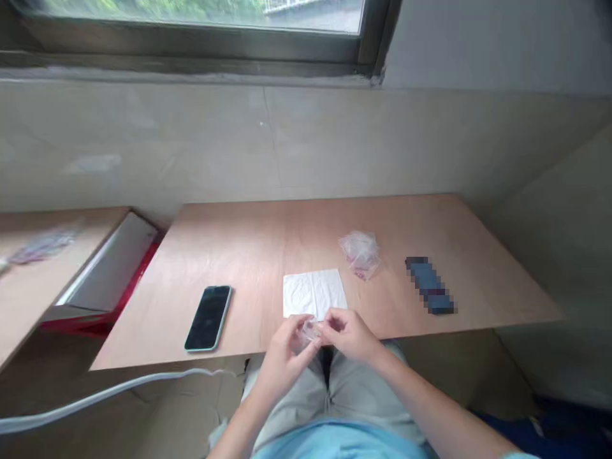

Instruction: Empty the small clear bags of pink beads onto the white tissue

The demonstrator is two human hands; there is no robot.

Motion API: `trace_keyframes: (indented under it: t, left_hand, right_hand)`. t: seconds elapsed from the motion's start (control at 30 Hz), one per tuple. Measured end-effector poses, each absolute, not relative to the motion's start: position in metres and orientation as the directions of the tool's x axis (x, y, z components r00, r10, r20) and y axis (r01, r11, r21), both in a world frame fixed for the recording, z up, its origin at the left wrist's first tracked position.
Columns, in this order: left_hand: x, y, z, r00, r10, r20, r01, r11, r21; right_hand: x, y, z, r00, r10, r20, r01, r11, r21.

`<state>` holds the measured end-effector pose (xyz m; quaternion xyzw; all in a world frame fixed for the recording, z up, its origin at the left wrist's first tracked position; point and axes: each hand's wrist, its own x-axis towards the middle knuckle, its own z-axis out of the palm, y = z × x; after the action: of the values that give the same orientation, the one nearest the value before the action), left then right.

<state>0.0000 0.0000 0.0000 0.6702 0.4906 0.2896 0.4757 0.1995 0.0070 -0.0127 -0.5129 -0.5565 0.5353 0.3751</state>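
Observation:
At the table's front edge, my left hand (287,352) grips a small clear plastic piece (310,330) between thumb and fingers. It looks like a little bag or wrapper, but its exact kind is too small to tell. My right hand (348,333) pinches the same piece from the right, its fingertips pressed together. Just beyond both hands, a white folded tissue (313,290) lies flat on the wooden table (253,248). Farther back to the right rests a clear plastic bag (361,254) with small reddish marks near its bottom.
A phone (209,319) with a dark screen lies on the left of the table. On the right is a dark, pixelated object (431,285). A white cable (119,387) crosses at lower left. Another table (29,287) stands left, beside a red-edged box (112,261).

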Motion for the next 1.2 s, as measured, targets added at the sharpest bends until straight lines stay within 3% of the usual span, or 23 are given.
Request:
trace_keyframes:
  t: [0.17, 0.27, 0.5, 0.83, 1.03, 1.2]
  left_hand:
    - [-0.001, 0.005, -0.001, 0.364, 0.929, -0.072, 0.318, -0.051, 0.947]
    - [-0.004, 0.008, -0.002, 0.382, 0.921, -0.072, 0.291, -0.046, 0.956]
    - [-0.006, 0.006, -0.005, 0.384, 0.923, -0.036, 0.306, -0.090, 0.948]
    - [-0.001, 0.006, 0.005, 0.446, 0.893, -0.062, 0.375, -0.124, 0.919]
    - [-0.015, 0.022, 0.002, 0.376, 0.926, 0.034, 0.567, -0.259, 0.782]
    - [-0.025, 0.052, 0.001, 0.383, 0.921, 0.064, 0.722, -0.342, 0.601]
  right_hand:
    - [0.197, 0.005, 0.000, -0.258, 0.961, 0.096, 0.183, 0.146, -0.972]
    - [0.196, 0.004, 0.001, -0.274, 0.948, 0.163, 0.210, 0.224, -0.952]
    - [0.196, 0.000, 0.000, -0.395, 0.915, 0.079, 0.197, 0.168, -0.966]
    - [0.196, -0.003, 0.001, -0.436, 0.894, 0.101, 0.250, 0.228, -0.941]
    - [0.204, 0.005, -0.002, -0.378, 0.922, 0.078, 0.299, 0.201, -0.933]
    - [0.217, 0.034, -0.023, -0.140, 0.964, 0.227, 0.476, 0.267, -0.838]
